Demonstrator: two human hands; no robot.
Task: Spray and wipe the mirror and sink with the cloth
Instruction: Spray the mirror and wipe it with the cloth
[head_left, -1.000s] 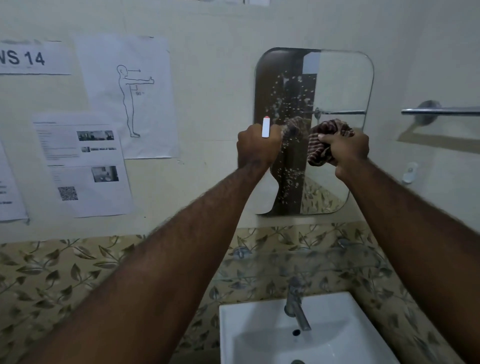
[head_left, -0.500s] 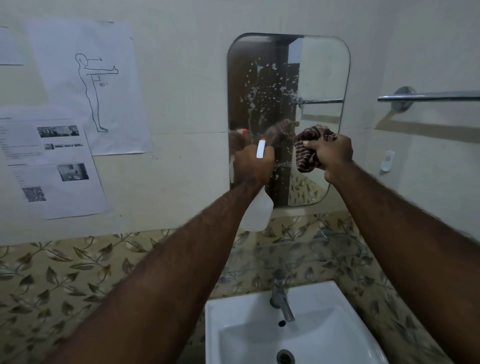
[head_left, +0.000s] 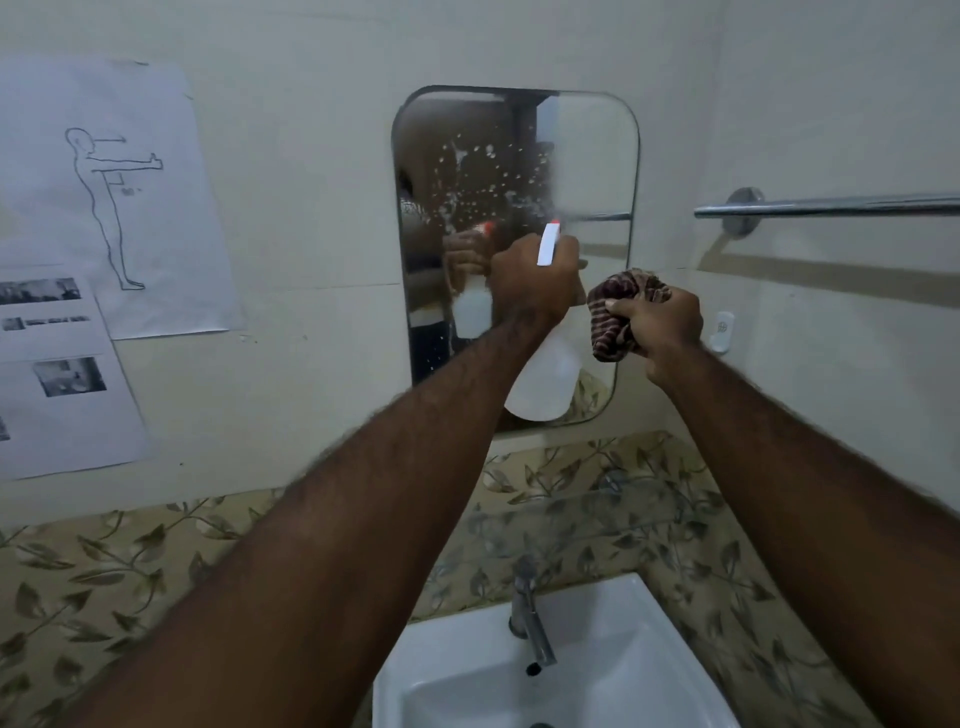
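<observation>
Head view, left hand (head_left: 535, 280) raised gripping bottle (head_left: 545, 384)

White sink (head_left: 613, 691) — tap (head_left: 527, 618) on its rim

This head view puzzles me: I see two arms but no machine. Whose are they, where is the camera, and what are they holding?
No machine here: a person wears a camera on the head, looking forward and down, so you see their own bare arms. The left hand grips a white plastic spray bottle aimed at the rounded wall mirror, which is speckled with droplets. The right hand clutches a bunched brown striped cloth. Below is a white ceramic sink with a metal tap.
</observation>
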